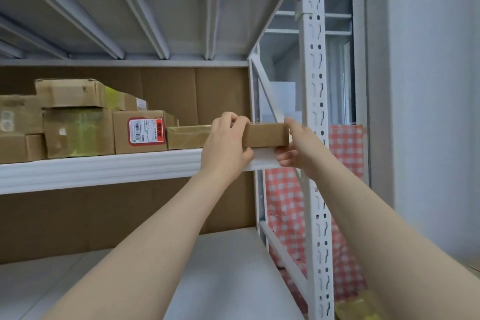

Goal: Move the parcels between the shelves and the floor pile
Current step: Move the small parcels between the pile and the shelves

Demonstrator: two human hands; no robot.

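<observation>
Head view — seen with both bare forearms stretched from the lower corners of the frame up to a small brown parcel (266, 135) at centre, level with the front lip of the middle shelf (104, 169) and close to its right end. Clasped end to end: left hand (226, 143) with fingers curled over the top of the left end and thumb beneath, right hand (293, 145) hooked round the right end with fingers tucked under. Both grips closed on the cardboard, neither wide. Impossible to tell whether resting on the shelf's lip or held just clear of it.

Lined up along the same shelf, left of centre:
- a flat taped parcel (188, 136) just beside the left hand
- a labelled box (140, 131) with a red-bordered barcode sticker
- a larger glossy-taped box (78, 132), topped by an upper carton (70, 92)
- more cartons (18, 114), cut off at the left edge

Backed by a brown cardboard sheet (194, 93) behind the row. Framed at right of centre by a white perforated upright (315, 112), with a red-and-white checked cloth (345, 148) behind it. Spread across the lower middle, a white lower shelf (228, 267) — and across the top of the frame, the ribbed underside of the upper shelf (155, 26).
</observation>
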